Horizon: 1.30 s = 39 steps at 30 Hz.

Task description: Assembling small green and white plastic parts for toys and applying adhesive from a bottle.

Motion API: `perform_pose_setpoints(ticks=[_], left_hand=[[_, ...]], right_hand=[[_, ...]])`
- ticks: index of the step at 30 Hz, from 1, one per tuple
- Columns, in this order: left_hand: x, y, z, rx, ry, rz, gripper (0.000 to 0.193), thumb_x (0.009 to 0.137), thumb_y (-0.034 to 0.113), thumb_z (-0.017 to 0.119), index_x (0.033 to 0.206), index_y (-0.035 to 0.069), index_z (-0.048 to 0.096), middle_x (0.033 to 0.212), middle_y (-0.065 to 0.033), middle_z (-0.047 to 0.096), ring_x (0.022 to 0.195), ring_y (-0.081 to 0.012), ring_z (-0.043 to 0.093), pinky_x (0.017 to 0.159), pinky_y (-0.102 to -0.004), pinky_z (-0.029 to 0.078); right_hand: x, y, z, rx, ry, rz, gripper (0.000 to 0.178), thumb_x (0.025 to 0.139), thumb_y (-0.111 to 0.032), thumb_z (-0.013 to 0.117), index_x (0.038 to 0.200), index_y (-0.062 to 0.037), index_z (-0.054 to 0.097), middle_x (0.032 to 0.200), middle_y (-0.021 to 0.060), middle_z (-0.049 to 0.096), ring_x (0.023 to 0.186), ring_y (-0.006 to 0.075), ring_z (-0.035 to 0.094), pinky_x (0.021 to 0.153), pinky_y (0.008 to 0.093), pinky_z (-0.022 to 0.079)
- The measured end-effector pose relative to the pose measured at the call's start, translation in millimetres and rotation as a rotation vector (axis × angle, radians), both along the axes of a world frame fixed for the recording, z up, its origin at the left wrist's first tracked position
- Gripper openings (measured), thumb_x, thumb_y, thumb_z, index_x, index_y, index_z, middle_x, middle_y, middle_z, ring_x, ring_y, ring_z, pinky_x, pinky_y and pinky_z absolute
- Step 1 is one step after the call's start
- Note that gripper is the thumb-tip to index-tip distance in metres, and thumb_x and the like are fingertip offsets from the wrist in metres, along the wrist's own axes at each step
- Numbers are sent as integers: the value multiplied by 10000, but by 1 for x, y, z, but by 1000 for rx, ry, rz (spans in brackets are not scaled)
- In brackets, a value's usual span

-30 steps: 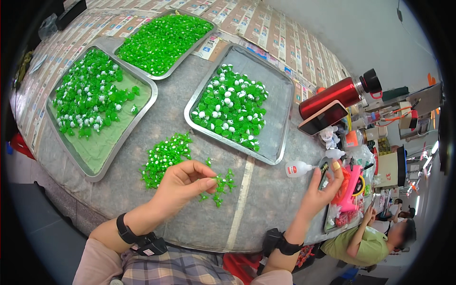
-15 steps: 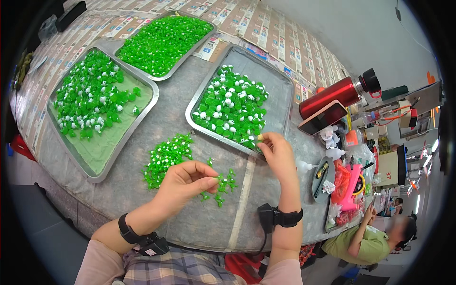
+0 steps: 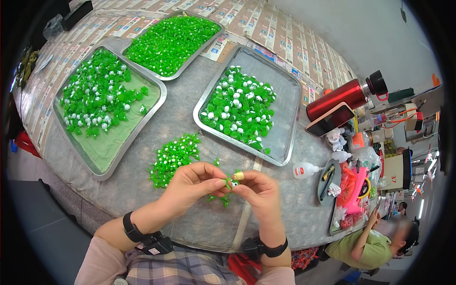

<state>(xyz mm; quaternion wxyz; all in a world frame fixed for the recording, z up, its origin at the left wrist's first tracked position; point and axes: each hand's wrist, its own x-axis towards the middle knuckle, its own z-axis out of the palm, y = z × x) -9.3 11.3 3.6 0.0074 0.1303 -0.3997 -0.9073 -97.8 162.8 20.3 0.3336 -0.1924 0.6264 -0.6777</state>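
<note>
My left hand [image 3: 192, 184] pinches a small green plastic piece [image 3: 228, 182] between thumb and index finger. Facing it, my right hand [image 3: 262, 195] grips a small white-and-green plastic part [image 3: 235, 183] with a dark spot; a pale yellow cover sits on its index fingertip. The two parts meet or nearly meet; the fingers hide the join. Loose green pieces with white dots form a pile [image 3: 173, 154] on the grey table cover just beyond my left hand. A few more lie beneath my fingers. Farther right, a metal tray [image 3: 280, 156] contains round green-and-white parts.
At the left stands a metal tray [image 3: 107, 159] of green pieces with white heads, and behind it another tray [image 3: 176, 71] full of small green pieces. A red bottle [image 3: 335, 99], a phone [image 3: 330, 118], a white squeeze bottle [image 3: 305, 169] and a pink tape dispenser [image 3: 355, 192] are at the right. Another person [image 3: 361, 244] sits beyond.
My right hand has come from the near edge of the right tray back to my left hand, bringing a white-and-green part. My left hand has shifted slightly right, still pinching.
</note>
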Motion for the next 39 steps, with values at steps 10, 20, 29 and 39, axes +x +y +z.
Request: perform_pose_setpoints(ticks=[10,20,29,39], left_hand=[[0,0,-1,-18,0,21,85,789,53,557,855,2,539,808,-90,602,740,-141,596,656,-247,498],[1,1,-3,-60,22,20,111,791,46,559,885,-11,542,822,-68,594,755,-116,579,671,-223,484],[2,0,0,-17,59,-4,111,797,56,553,884,-12,539,848,-78,594,780,-128,584,675,-227,483],[2,0,-3,-47,35,28,120,790,45,560,892,-15,542,834,-69,593,775,-119,577,684,-226,486]], right_hand=[[5,0,3,-71,7,-91,178,728,16,614,896,20,554,859,64,592,786,120,572,705,227,456],[7,-4,4,-84,3,-124,143,755,-10,595,884,26,547,819,68,586,743,111,566,673,220,462],[8,-5,0,-76,-31,-88,150,765,-1,577,906,37,546,837,77,589,757,122,571,680,231,470],[5,0,5,-135,-79,-86,217,735,40,592,947,40,546,900,93,590,832,142,572,732,235,458]])
